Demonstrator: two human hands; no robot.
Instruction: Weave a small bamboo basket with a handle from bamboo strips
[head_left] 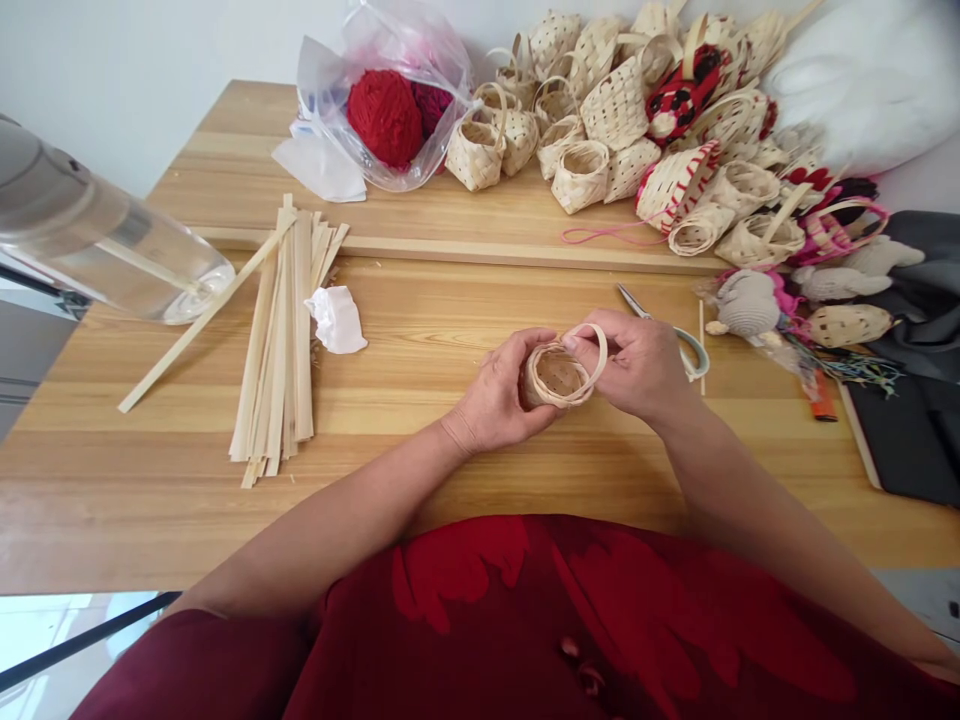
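Note:
A small woven basket (559, 376) of pale wood strips is held above the table in front of me, its round mouth facing up. My left hand (501, 390) wraps around its left side, the thumb along the near edge. My right hand (637, 365) pinches the curved strip handle (600, 357) at the basket's right and far rim. The handle's far end is partly behind my right fingers. Beside and partly behind my right hand lies a pair of scissors (691, 352), its blades pointing away to the left.
A bundle of flat wood strips (281, 340) lies left, near a crumpled white tissue (337, 320). Further left stands a clear water bottle (127, 240). Several finished baskets (615, 105) crowd the back right. A plastic bag (442, 60) holds red yarn (386, 118).

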